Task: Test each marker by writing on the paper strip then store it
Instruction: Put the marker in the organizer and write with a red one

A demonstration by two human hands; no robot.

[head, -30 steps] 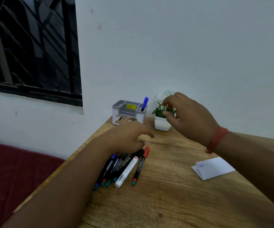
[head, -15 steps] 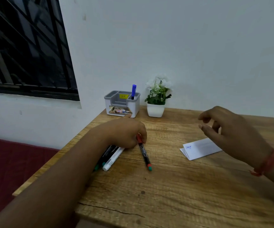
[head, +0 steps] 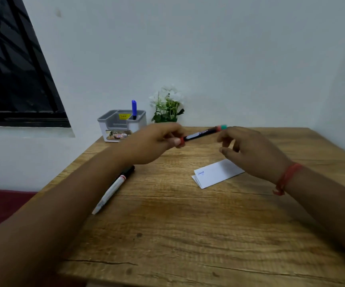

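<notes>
Above table (head: 188, 224), left hand (head: 155, 141) pinches marker (head: 202, 133) red end; right hand (head: 250, 150) fingers loose, near green end

Blue scribble on folded white paper strip (head: 217, 175), below right hand (head: 250, 151): too small to read. Markers under left forearm: mostly hidden.

The left hand (head: 153, 141) has lifted the red-capped marker (head: 203, 133) off the table (head: 188, 224) — half a second ago it lay flat there — and the right hand (head: 250, 150) has come in beside its green end, fingers loosely curled.
</notes>
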